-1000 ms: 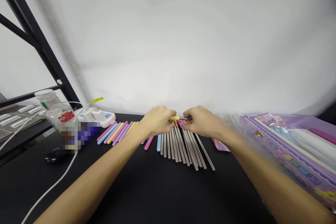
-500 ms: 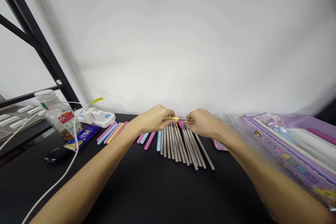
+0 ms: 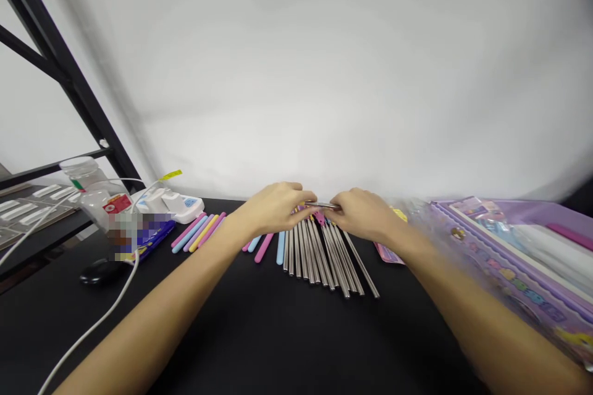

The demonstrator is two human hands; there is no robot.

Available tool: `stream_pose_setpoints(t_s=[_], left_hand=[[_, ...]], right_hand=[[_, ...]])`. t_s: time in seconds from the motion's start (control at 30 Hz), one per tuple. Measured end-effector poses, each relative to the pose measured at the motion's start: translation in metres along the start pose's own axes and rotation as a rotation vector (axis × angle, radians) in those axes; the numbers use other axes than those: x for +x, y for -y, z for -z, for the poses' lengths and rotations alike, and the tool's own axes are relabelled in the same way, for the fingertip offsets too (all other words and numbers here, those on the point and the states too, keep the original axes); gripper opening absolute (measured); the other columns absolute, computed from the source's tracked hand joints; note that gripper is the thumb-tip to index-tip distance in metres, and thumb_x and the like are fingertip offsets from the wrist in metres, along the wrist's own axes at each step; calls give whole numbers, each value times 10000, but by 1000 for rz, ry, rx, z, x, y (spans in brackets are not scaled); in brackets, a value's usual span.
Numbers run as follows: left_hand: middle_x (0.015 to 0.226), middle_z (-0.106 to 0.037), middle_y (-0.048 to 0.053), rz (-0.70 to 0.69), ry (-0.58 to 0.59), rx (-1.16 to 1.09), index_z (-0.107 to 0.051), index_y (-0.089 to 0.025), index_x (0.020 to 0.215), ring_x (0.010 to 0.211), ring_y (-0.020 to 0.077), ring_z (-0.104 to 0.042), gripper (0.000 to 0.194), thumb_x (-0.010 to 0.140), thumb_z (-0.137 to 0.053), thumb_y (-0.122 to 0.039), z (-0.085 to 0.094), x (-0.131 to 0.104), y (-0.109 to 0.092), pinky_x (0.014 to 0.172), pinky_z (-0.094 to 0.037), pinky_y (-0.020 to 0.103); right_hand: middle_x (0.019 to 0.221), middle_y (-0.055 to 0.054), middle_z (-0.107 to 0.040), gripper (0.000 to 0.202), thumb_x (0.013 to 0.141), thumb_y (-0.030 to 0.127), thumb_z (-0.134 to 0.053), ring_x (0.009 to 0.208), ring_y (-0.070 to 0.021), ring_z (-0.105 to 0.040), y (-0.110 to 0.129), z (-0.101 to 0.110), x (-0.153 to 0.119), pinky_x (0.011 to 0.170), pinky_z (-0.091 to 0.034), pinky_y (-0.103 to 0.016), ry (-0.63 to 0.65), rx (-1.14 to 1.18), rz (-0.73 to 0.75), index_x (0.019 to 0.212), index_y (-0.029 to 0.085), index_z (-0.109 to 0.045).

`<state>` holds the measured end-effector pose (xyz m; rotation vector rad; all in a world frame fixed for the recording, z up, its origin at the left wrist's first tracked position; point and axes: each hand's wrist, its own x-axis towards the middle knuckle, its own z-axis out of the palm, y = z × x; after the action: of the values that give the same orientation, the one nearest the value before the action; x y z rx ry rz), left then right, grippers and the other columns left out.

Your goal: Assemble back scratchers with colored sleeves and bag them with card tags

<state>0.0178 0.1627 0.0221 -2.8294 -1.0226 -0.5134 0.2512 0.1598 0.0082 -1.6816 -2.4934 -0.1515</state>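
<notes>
Black table [image 3: 296,333] carries a purple box [image 3: 528,290] to the right of the fanned steel rods [image 3: 303,253], and over those rods' far end hang the left hand [image 3: 278,207] and right hand [image 3: 364,213], fingertips pinched narrow. Coloured sticks [image 3: 197,234] lie to the rods' left. Held roughly level above the rods, between both hands, 1 metal piece [image 3: 321,205] looks light, stiff and slippery, probably best gripped firmly near each end.
</notes>
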Motion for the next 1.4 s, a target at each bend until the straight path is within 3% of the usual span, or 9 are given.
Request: stream_pose_setpoints(t_s=[0.2, 0.33, 0.43, 0.53, 0.6, 0.8, 1.0, 1.23, 1.4], left_hand=[[944, -702, 67, 86, 70, 26, -697, -186, 1013, 865, 175, -638, 303, 976, -435, -335, 24, -9, 18, 764, -445, 274], [971, -670, 74, 91, -33, 236, -578, -214, 1266, 764, 195, -632, 374, 951, -456, -373, 20, -2, -13, 674, -433, 304], [844, -662, 59, 53, -30, 327, -651, -205, 1101, 659, 194, -609, 334, 945, -434, -405, 21, 2, -25, 597, -390, 305], [771, -664, 69, 173, -97, 393, -690, -170, 825, 700, 213, -616, 299, 880, -492, -389, 35, -2, -8, 602, -372, 313], [764, -672, 71, 267, -134, 450, -697, -171, 814, 712, 222, -621, 294, 838, -526, -409, 40, -4, 2, 579, -348, 314], [840, -693, 64, 120, -116, 446, -674, -183, 953, 705, 215, -642, 324, 899, -429, -388, 15, 8, -10, 555, -318, 320], [764, -700, 72, 331, -145, 469, -682, -168, 848, 721, 245, -644, 278, 802, -531, -397, 26, -5, 24, 585, -345, 325], [760, -681, 68, 92, -128, 448, -660, -172, 816, 645, 209, -621, 282, 885, -436, -330, 6, 11, -30, 529, -264, 320], [806, -688, 75, 135, -131, 485, -666, -164, 825, 684, 221, -634, 265, 877, -450, -309, 17, -1, -8, 540, -292, 327]], right_hand=[[498, -16, -469, 419, 812, 486, -518, 522, -159, -421, -25, 5, -2, 526, -224, -300, -23, 52, -126, 510, 215, -416], [473, 15, -403, 438, 827, 485, -492, 491, -137, -362, -16, 11, 0, 525, -207, -305, -67, 171, -76, 504, 211, -381], [468, 19, -390, 454, 817, 503, -502, 480, -129, -338, -19, 10, 0, 517, -204, -303, -58, 231, -80, 494, 210, -376], [467, 17, -384, 445, 787, 492, -528, 490, -137, -350, -39, 4, 0, 526, -211, -303, -64, 188, -172, 487, 217, -349], [469, 17, -378, 439, 767, 466, -546, 497, -139, -346, -45, 2, 1, 531, -210, -306, -83, 157, -189, 489, 222, -310], [468, 11, -399, 422, 800, 461, -508, 480, -139, -356, -27, 4, 5, 523, -212, -306, -114, 176, -87, 495, 218, -346], [461, 9, -387, 405, 752, 420, -543, 501, -151, -360, -60, -2, -3, 525, -214, -307, -97, 88, -180, 483, 225, -312], [465, 32, -310, 379, 767, 351, -518, 497, -125, -267, -6, 6, -2, 536, -176, -320, -158, 202, -17, 496, 220, -288], [496, 50, -237, 402, 733, 340, -548, 515, -118, -238, -27, 5, -5, 534, -173, -311, -124, 234, -46, 507, 220, -239]])
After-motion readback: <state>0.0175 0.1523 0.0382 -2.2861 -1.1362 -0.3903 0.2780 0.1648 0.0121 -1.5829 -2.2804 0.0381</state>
